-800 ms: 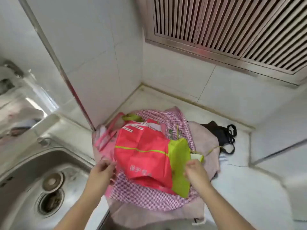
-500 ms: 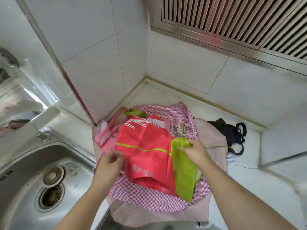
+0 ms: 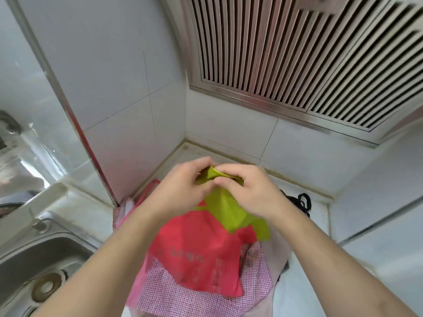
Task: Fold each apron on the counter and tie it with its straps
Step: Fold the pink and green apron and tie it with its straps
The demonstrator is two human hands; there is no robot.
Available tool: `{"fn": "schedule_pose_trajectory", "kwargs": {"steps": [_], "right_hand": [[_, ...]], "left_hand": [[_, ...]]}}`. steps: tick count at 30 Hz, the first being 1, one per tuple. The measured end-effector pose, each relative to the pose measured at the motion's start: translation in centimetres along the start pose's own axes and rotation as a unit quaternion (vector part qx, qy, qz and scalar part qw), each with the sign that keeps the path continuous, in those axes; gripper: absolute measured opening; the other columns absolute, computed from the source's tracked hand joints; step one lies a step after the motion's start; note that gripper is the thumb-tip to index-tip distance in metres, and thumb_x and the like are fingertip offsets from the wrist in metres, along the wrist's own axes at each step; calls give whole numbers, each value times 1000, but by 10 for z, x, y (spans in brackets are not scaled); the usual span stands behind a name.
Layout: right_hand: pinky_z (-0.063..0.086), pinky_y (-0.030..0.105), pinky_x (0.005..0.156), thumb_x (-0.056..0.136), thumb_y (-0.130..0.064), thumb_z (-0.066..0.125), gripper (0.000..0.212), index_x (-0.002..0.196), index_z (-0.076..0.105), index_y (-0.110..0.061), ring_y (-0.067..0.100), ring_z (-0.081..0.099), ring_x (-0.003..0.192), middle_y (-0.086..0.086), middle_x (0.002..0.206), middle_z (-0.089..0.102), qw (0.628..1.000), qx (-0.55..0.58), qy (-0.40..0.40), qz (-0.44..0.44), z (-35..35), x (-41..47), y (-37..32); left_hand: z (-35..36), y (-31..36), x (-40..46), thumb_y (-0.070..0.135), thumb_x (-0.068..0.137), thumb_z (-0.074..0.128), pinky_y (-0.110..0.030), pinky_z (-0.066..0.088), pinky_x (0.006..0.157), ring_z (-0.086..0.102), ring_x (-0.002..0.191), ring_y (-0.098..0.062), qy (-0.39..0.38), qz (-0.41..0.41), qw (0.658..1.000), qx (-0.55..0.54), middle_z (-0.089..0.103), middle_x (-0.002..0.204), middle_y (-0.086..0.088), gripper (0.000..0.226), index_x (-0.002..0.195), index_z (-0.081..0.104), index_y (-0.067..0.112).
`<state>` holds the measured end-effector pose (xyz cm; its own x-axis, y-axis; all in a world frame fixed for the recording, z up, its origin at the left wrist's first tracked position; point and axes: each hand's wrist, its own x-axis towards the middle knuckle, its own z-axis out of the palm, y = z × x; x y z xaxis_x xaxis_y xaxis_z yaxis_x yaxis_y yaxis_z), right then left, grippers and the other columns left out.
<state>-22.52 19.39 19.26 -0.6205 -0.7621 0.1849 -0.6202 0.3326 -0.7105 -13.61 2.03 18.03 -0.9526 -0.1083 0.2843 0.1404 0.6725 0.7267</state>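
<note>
At your far left sits the steel sink (image 3: 34, 255), its round drain (image 3: 47, 287) low in the basin, with a metal corner strip (image 3: 75, 120) running up the tiled wall behind it. Your left hand (image 3: 180, 191) is raised over the counter (image 3: 304, 291), fingers curled and pinching the top edge of the lime-green panel of the red apron (image 3: 201, 250). The red apron hangs from that pinch, its lower part draped over the pile, faint printed characters showing on the red cloth. Beneath it lies the pink checked apron (image 3: 183, 296), spread flat on the counter beside the sink, and a plain pink apron (image 3: 278, 255) shows at the pile's right edge. A pink strap (image 3: 146, 193) pokes out at the back left of the pile, close to the wall corner. Your right hand (image 3: 247, 191) meets the left at the same green edge, fingers bent and gripping the fabric, knuckles just beside the other hand's. Both forearms cross in front of the pile and hide much of it. Behind your right wrist a black apron (image 3: 302, 203) with looped straps lies on the counter near the back wall. Above, to the right, the slatted metal vent (image 3: 297, 56) fills the upper wall.
</note>
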Motion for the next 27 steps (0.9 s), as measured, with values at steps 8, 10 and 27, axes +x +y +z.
{"fn": "schedule_pose_trajectory", "kwargs": {"steps": [8, 10, 27], "right_hand": [[40, 28, 60, 90, -25, 79, 18, 76, 67, -24, -1, 55, 55, -16, 60, 62, 967, -30, -114, 225, -26, -30, 54], [47, 35, 67, 95, -32, 70, 23, 82, 71, -14, 12, 68, 71, -7, 71, 71, 966, -54, -88, 236, -38, -24, 67], [46, 33, 56, 84, -23, 65, 7, 86, 62, -17, 23, 64, 73, 2, 75, 64, 847, -441, -240, 175, -91, -66, 35]], "left_hand": [[-67, 44, 28, 31, 101, 66, -38, 35, 58, 41, 61, -14, 122, 19, 992, -18, 47, 65, -12, 30, 81, 54, 13], [-82, 41, 33, 38, 102, 63, -41, 37, 58, 42, 59, -16, 108, 20, 992, 60, 43, 61, -7, 36, 78, 51, 15], [-98, -48, -22, 94, 81, 7, -33, 52, 77, 71, 96, -17, -134, -51, 921, 362, 68, 82, 12, 76, 103, 54, 39]]}}
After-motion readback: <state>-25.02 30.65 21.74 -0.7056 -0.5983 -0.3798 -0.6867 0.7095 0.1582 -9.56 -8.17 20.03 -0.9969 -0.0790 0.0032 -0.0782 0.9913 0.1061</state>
